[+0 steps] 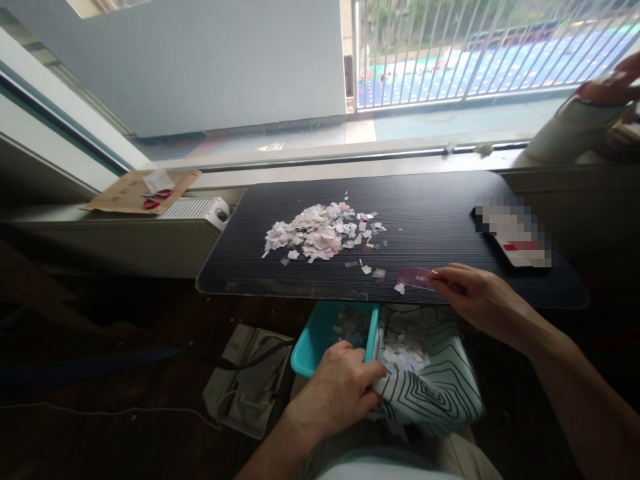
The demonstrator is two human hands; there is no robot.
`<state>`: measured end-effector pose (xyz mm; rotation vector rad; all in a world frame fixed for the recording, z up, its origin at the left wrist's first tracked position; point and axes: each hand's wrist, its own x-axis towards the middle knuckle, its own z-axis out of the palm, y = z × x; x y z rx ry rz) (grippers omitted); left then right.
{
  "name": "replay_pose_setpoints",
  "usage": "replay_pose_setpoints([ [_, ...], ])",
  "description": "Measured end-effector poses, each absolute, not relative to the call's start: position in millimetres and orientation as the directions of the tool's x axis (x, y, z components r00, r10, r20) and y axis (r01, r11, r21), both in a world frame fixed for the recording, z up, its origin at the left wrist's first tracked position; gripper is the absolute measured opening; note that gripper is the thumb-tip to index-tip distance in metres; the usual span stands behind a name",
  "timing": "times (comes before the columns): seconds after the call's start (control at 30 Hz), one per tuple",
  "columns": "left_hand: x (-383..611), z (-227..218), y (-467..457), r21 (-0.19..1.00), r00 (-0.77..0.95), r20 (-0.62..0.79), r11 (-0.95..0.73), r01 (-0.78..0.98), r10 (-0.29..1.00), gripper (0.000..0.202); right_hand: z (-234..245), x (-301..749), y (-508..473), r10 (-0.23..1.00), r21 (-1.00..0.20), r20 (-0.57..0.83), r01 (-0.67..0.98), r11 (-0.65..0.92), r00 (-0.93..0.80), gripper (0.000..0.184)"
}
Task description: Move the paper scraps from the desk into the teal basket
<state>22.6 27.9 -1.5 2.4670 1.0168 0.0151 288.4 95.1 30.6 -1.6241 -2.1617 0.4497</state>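
A heap of small white and pink paper scraps (323, 231) lies on the black desk (450, 207). My right hand (480, 297) is closed on a clear pink flat piece (415, 277) at the desk's front edge, beside a few stray scraps. Below the edge, my left hand (340, 390) grips the rim of a teal bin (320, 333). A white cloth with black line pattern (435, 380) lies on my lap next to the bin, with scraps on it.
Red scissors (156, 198) rest on a brown envelope (120, 193) on the sill at left, by a radiator (197, 210). A blurred card (515, 233) lies at the desk's right. Another person's hand (613, 83) and sleeve show top right. Papers (245, 380) lie on the floor.
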Motion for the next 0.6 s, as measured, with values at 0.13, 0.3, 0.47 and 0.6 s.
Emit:
replay_pose_setpoints([
  [0.13,21.9,-1.7,27.1,0.43,0.713,-0.16,-0.602,0.673,0.683,0.014,27.7,298.1,86.6,0.956,-0.518,0.071,0.809,0.278,-0.284,0.026],
  [0.3,23.2,0.8,31.4,0.422,0.711,-0.162,-0.603,0.677,0.684,0.013,21.9,304.8,81.0,0.972,-0.54,0.073,0.81,0.228,-0.225,0.027],
  [0.47,23.3,1.2,32.3,0.42,0.712,-0.149,-0.608,0.674,0.686,0.012,24.2,307.6,70.0,0.958,-0.572,0.017,0.783,0.243,-0.285,0.026],
  [0.6,22.9,0.6,31.2,0.417,0.709,-0.15,-0.606,0.678,0.689,0.011,27.2,305.5,68.4,0.95,-0.572,0.051,0.771,0.28,-0.308,0.026],
])
